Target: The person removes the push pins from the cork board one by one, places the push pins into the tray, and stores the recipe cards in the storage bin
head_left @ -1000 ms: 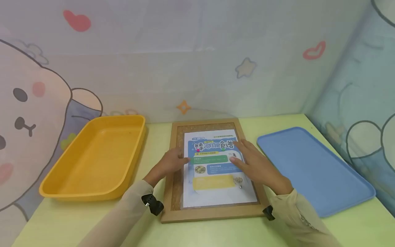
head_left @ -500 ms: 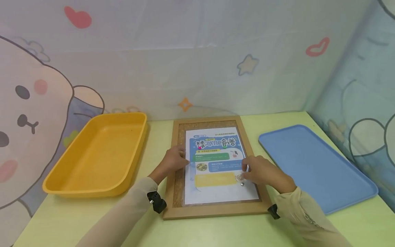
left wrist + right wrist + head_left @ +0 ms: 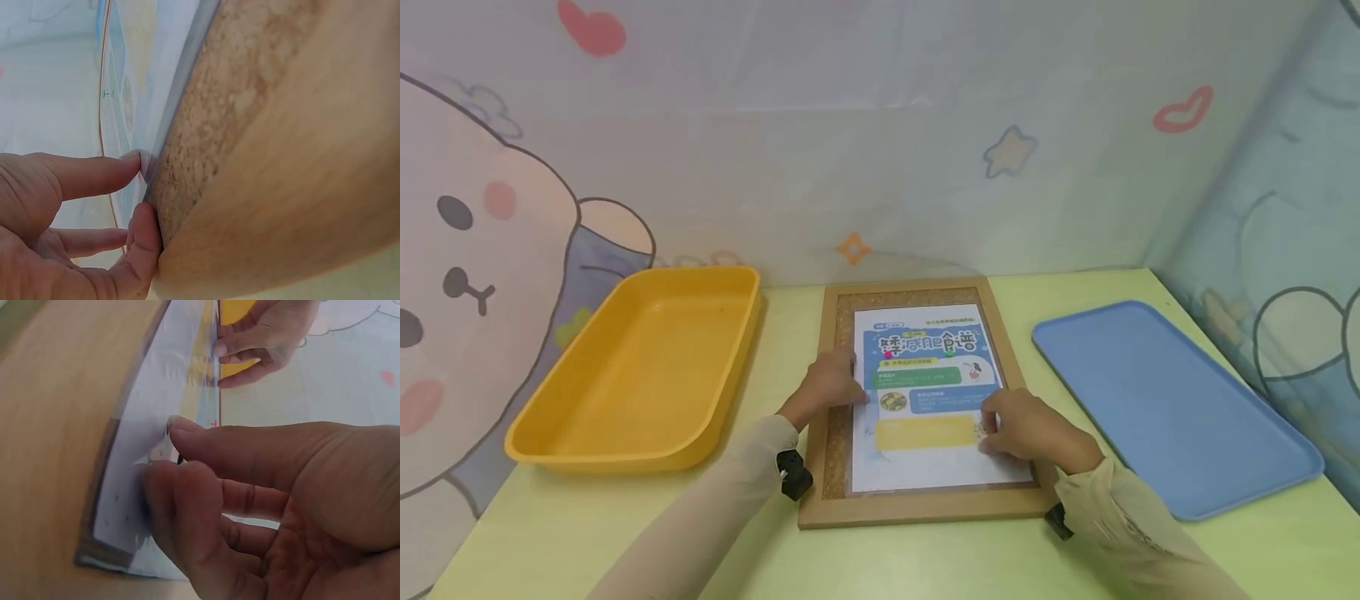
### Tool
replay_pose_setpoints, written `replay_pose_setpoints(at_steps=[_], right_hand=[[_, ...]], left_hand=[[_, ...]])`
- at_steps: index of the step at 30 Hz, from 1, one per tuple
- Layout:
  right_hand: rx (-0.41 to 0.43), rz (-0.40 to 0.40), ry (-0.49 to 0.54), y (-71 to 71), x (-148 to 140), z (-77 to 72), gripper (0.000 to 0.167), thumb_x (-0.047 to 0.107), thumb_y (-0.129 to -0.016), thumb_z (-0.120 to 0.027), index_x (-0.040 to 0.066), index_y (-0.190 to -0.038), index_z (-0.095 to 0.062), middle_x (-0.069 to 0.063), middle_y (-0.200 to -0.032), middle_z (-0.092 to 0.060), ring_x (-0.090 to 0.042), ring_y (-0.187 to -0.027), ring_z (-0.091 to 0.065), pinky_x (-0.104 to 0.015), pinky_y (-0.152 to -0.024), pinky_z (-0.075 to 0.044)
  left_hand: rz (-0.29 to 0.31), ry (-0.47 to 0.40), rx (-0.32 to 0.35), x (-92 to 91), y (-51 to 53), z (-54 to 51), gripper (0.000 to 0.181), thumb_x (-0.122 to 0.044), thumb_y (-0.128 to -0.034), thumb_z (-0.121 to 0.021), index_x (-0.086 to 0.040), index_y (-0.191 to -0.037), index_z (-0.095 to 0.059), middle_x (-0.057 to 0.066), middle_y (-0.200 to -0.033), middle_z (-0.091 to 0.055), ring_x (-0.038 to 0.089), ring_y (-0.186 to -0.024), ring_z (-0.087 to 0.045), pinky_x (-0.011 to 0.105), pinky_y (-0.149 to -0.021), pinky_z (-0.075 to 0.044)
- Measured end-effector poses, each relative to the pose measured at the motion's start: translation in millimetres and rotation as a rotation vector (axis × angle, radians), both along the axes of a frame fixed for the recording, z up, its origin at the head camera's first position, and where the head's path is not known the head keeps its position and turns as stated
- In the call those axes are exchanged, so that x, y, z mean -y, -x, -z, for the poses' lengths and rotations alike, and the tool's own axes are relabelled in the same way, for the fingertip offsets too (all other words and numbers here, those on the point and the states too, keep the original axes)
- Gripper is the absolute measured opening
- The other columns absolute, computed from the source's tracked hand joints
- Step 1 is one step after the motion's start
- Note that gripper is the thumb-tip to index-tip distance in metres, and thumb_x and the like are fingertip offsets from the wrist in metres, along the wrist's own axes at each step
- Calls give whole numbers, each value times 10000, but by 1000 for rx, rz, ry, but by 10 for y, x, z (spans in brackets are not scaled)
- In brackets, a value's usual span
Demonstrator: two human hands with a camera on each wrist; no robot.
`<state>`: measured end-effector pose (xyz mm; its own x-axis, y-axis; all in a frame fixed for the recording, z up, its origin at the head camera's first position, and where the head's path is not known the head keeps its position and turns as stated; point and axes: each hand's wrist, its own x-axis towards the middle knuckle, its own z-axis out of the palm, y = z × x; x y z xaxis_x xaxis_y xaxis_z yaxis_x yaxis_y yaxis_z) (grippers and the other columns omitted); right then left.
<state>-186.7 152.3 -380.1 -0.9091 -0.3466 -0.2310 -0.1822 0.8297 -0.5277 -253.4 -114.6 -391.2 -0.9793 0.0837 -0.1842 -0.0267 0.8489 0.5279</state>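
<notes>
A printed poster (image 3: 917, 462) with a glossy, clear surface lies on a wood-framed cork board (image 3: 837, 417). A pink push pin (image 3: 888, 354) and a green push pin (image 3: 950, 353) sit near the poster's upper part. My left hand (image 3: 826, 385) pinches the poster's left edge; in the left wrist view its thumb (image 3: 103, 175) lies on the sheet. Over the poster's lower right, my right hand (image 3: 1026, 427) has its thumb and curled fingertips close together. Between them the right wrist view shows a small dark bit of a push pin (image 3: 180, 459), mostly hidden.
A yellow tray (image 3: 741, 367) with raised walls stands left of the board on the pale green table (image 3: 887, 567). To the right lies a flat blue tray (image 3: 1165, 400). A printed cloth wall (image 3: 790, 192) rises behind.
My right hand has moved down the poster from its upper right, its fingers curling in. It now covers the silver pin seen earlier. My left hand stays at the left edge.
</notes>
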Motion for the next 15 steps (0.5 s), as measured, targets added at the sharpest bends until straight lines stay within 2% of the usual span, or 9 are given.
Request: replay_pose_setpoints(at_steps=[5,10,15], right_hand=[[4,20,26,11,31,4,278,48,-825,-780,77,-646,-569,-45,-562,-542,-134,-443,-515,-256,-479,-424],[24,37,69,10,15,37,276,19,-838,-758,69,-632,-581,-54,-588,-569,-145,-444,-569,-258,-466,-468],[-20,35,111,4,-18,99,269,-7,-838,-717,66,-610,-595,-39,-515,-569,-130,-417,-559,-269,-469,-472]], left_hand=[[3,7,0,3,16,-24,508,-103,-745,-862,35,-1157,-598,145,-990,-670,250,-807,-636,358,-734,-557],[21,4,-6,9,16,6,503,-141,-755,-871,27,-1153,-614,136,-989,-678,234,-792,-632,312,-687,-534],[30,2,-23,12,9,17,491,-179,-734,-893,14,-1106,-636,113,-956,-679,222,-782,-607,287,-657,-486]])
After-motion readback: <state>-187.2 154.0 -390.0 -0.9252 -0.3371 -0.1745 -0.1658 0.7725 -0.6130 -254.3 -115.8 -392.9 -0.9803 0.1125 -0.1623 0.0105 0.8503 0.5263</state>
